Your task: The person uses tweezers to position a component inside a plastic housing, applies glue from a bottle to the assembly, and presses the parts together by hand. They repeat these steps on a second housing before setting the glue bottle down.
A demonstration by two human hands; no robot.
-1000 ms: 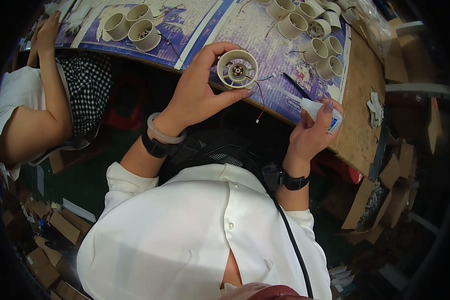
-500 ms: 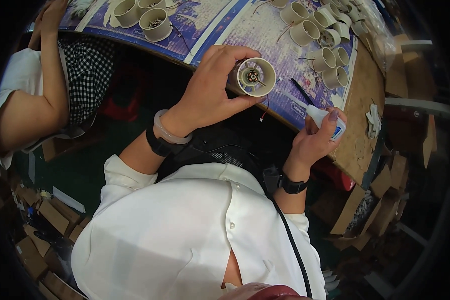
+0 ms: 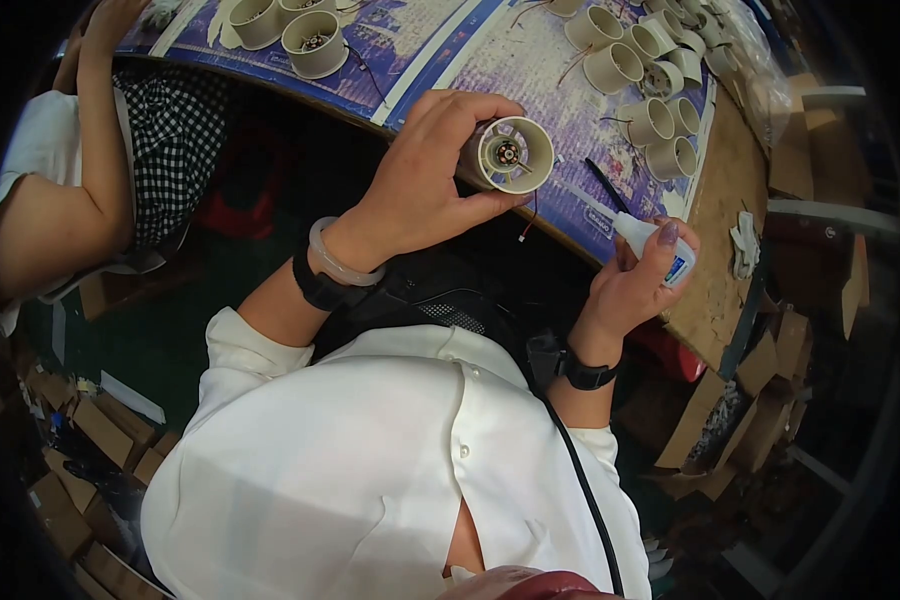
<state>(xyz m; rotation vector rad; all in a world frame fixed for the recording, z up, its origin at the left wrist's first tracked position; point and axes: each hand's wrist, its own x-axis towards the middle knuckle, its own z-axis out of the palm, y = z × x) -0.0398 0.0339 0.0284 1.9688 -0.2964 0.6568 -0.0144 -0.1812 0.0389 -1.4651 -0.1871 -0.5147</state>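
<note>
A cream cylindrical fan housing [image 3: 542,160] is gripped from its left side by my left hand [image 3: 425,170], thumb below and fingers above. Its round opening faces up, showing spokes and a small motor with copper windings [image 3: 507,154] at the centre. A thin lead with a small white connector [image 3: 522,238] hangs below it. My right hand [image 3: 642,270] is closed around a white glue bottle [image 3: 678,265] with a tapered nozzle, which points up and left near the table's front edge. Between bottle and housing, a black pen-like stick [image 3: 603,183] lies on the table.
Several similar housings [image 3: 647,120] crowd the table's far right, beside clear plastic wrap [image 3: 760,60]. More housings [image 3: 315,45] stand at the far left. A co-worker's arm [image 3: 107,130] rests at the left. Cardboard boxes [image 3: 695,420] lie on the floor at right.
Almost nothing differs. The view has shifted very slightly; both hands keep their holds on the housing and the glue bottle.
</note>
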